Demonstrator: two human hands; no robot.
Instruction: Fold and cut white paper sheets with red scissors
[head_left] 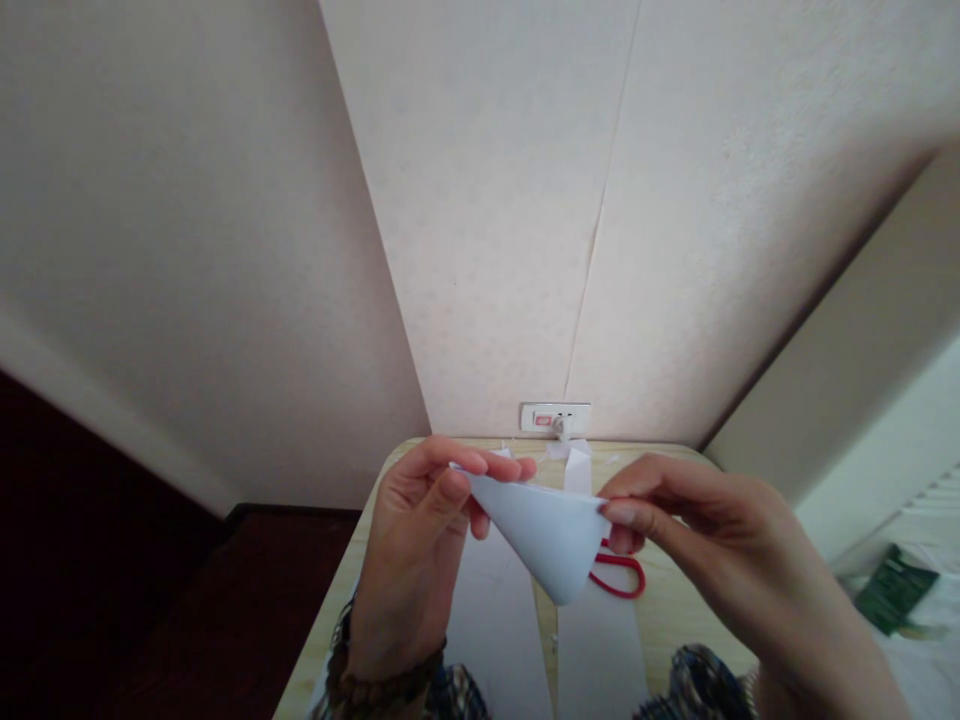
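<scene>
Above the table, a white paper cone (553, 535) is held sideways between both hands. My left hand (442, 500) pinches its narrow tip between thumb and fingers. At the wide end, my right hand (667, 500) grips the upper edge of the paper with thumb and forefinger. Scissors with red handles (626, 577) lie on the table just beyond the cone, partly covered by it and by my right fingers. Under my hands are sheets of white paper (499, 610), with another white strip (602, 650) to the right.
The pale wooden table (690, 570) stands against a papered wall (510, 250). A wall socket (556, 417) with a plug in it sits just above the table's back edge. Small paper scraps (577, 465) lie there. A green packet (896, 590) is at the far right.
</scene>
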